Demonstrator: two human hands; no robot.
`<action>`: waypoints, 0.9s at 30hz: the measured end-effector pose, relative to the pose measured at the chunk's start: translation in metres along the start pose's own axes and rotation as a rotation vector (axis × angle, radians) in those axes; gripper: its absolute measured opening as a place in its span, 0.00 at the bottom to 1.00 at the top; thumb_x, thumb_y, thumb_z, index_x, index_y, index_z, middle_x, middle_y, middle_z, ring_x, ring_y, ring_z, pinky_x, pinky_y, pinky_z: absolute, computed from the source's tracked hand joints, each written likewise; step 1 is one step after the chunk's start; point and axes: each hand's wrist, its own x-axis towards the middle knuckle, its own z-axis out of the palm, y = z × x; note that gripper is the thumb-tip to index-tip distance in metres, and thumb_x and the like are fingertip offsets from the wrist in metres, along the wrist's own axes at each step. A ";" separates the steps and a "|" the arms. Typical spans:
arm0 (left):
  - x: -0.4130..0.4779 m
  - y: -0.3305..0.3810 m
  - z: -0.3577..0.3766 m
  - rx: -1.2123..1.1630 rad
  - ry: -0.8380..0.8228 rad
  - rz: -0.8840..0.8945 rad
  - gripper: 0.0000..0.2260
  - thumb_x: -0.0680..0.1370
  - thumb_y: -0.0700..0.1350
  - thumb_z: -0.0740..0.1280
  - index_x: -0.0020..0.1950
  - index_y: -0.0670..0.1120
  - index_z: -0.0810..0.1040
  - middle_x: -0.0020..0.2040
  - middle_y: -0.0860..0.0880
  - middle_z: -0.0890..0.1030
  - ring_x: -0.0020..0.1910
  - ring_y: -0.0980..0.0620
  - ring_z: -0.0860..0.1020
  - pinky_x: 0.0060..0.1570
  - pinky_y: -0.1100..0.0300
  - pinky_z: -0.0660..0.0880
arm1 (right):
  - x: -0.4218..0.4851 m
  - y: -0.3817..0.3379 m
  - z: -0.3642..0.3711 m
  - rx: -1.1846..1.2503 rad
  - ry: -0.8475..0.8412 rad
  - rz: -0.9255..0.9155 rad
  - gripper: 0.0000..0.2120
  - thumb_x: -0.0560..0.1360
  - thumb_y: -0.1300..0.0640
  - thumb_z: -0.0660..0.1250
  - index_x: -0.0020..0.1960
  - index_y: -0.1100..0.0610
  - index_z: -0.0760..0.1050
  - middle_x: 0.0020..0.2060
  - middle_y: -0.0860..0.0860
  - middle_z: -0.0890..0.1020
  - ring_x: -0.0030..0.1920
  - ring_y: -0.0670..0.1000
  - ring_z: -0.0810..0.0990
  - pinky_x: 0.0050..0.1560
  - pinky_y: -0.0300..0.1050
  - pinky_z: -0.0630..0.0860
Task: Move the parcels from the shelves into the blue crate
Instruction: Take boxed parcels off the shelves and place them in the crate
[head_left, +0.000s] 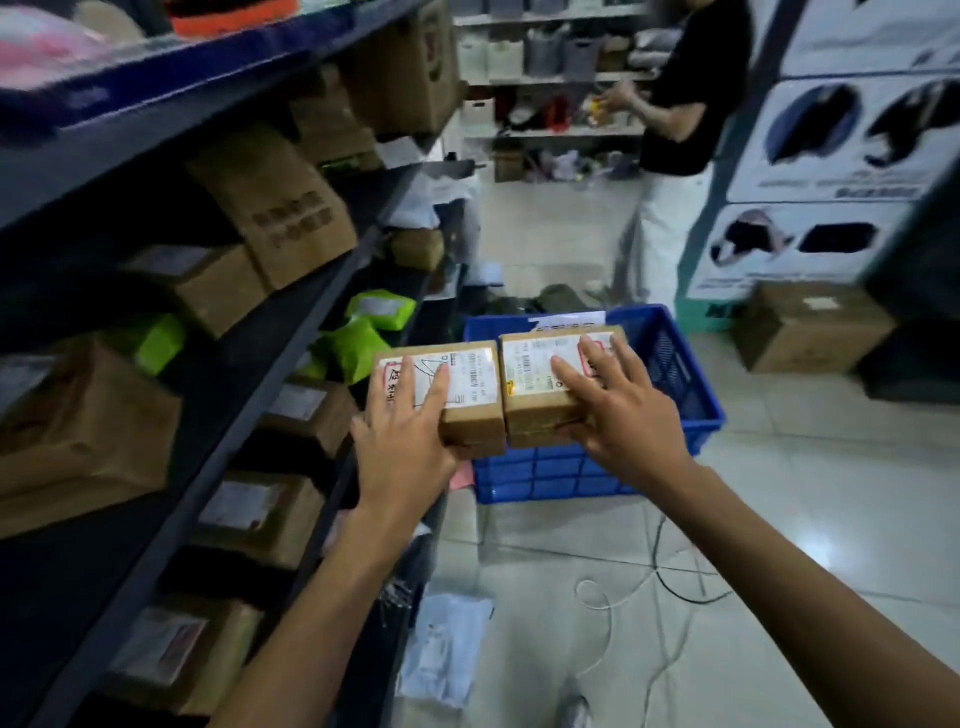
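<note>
I hold two small brown cardboard parcels side by side in the air, above the near left part of the blue crate (670, 364). My left hand (405, 441) grips the left parcel (467, 384), fingers over its white label. My right hand (623, 415) grips the right parcel (535, 379) the same way. The two parcels touch along their inner sides. The crate stands on the tiled floor just right of the dark shelves (291, 332). A white paper shows inside the crate behind the parcels; the rest of its inside is hidden.
The shelves on the left hold several brown boxes (280, 208) and green bags (358, 343). A person (675, 130) stands beyond the crate at the far shelves. A cardboard box (810, 327) sits on the floor at right. Cables (649, 587) and a plastic bag (447, 644) lie on the floor.
</note>
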 end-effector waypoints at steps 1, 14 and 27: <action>0.013 0.019 0.007 0.004 -0.002 0.030 0.40 0.65 0.60 0.73 0.76 0.57 0.63 0.76 0.45 0.63 0.75 0.38 0.57 0.55 0.38 0.70 | -0.001 0.021 0.001 -0.005 0.000 0.038 0.42 0.65 0.47 0.78 0.75 0.43 0.63 0.75 0.53 0.65 0.75 0.62 0.59 0.52 0.59 0.80; 0.131 0.142 0.106 -0.035 -0.158 0.180 0.43 0.68 0.62 0.71 0.78 0.55 0.55 0.79 0.44 0.54 0.77 0.38 0.49 0.60 0.38 0.66 | 0.035 0.182 0.058 0.020 -0.094 0.219 0.40 0.66 0.48 0.77 0.74 0.45 0.65 0.75 0.54 0.65 0.77 0.60 0.57 0.50 0.59 0.79; 0.280 0.137 0.261 -0.082 -0.481 0.141 0.44 0.69 0.64 0.70 0.79 0.57 0.50 0.80 0.46 0.51 0.77 0.39 0.47 0.65 0.36 0.65 | 0.160 0.256 0.207 0.022 -0.335 0.232 0.39 0.65 0.49 0.78 0.73 0.47 0.67 0.74 0.56 0.67 0.75 0.63 0.60 0.52 0.61 0.79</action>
